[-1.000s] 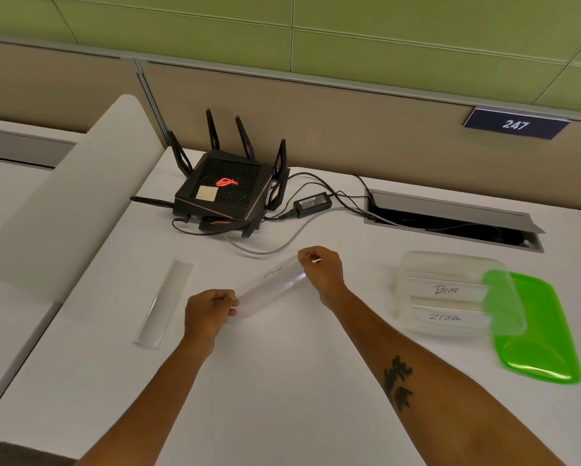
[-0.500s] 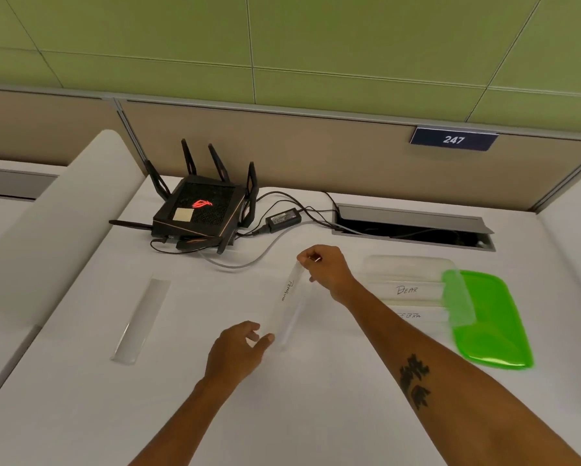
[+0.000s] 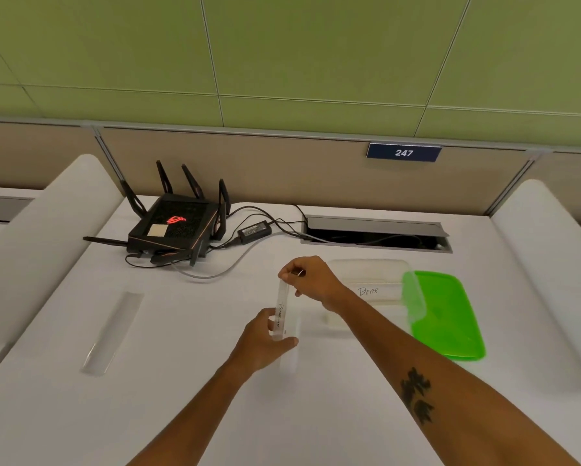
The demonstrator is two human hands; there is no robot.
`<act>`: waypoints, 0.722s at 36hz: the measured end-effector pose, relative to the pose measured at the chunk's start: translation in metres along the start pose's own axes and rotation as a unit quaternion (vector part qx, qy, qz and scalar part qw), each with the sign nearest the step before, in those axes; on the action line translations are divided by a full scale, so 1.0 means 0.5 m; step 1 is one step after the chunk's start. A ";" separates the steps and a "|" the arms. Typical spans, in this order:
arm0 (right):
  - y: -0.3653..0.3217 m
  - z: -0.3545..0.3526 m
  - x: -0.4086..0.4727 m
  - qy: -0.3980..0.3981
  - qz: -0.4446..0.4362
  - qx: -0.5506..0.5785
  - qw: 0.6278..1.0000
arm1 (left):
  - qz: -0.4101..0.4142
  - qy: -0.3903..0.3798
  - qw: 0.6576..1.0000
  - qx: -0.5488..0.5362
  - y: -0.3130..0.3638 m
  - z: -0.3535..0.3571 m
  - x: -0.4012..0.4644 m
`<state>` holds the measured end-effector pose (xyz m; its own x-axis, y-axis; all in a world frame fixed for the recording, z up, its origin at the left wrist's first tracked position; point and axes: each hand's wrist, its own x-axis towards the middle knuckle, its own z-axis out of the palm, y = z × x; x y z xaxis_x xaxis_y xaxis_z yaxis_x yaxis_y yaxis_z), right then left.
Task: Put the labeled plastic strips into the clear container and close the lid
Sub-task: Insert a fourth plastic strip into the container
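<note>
A white table (image 3: 316, 415) fills the lower view, closed at the back by a tan partition under green wall panels.

Nearest, the left hand (image 3: 265, 338) pinches the near end of a clear strip (image 3: 280, 314) between thumb and fingers. The right hand (image 3: 311, 280) pinches its far end from above. The strip hangs just above the table, its long axis running almost straight away from the person, handwritten label facing up and to the left.

The clear container (image 3: 371, 294) sits open just to the right of the held strip, partly hidden behind the right wrist. A strip marked "BEAR" already lies inside it, and that one runs left to right. So the held strip looks roughly a quarter turn off the line it probably needs, and the right hand, nearer the container, seems best placed to lead the swing across.

The green lid (image 3: 447, 314) lies off, touching the container's right edge. Well apart to the left, another strip (image 3: 112, 334) lies flat on the table, yet to be collected.

Farther back sit a black router (image 3: 174, 227), its cables, and an open cable hatch (image 3: 376, 233).
</note>
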<state>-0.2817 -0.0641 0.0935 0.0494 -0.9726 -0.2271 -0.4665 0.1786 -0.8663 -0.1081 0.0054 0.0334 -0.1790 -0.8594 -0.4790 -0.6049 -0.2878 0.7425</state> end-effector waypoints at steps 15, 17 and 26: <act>0.067 -0.079 -0.110 0.011 -0.027 -0.158 0.987 | -0.086 0.095 0.941 -0.314 0.125 0.050 -0.016; 0.083 -0.086 -0.127 -0.005 -0.011 -0.160 0.987 | -0.086 0.108 0.930 -0.342 0.143 0.052 -0.016; 0.115 -0.093 -0.181 -0.022 -0.044 -0.253 0.966 | -0.079 0.117 0.898 -0.417 0.199 0.094 -0.005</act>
<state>-0.3541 0.0270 0.0850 0.1407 -0.9717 -0.1897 -0.8300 -0.0114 -0.5576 -0.2044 -0.0011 0.0865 0.0850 -0.8174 -0.5697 0.2003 -0.5461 0.8134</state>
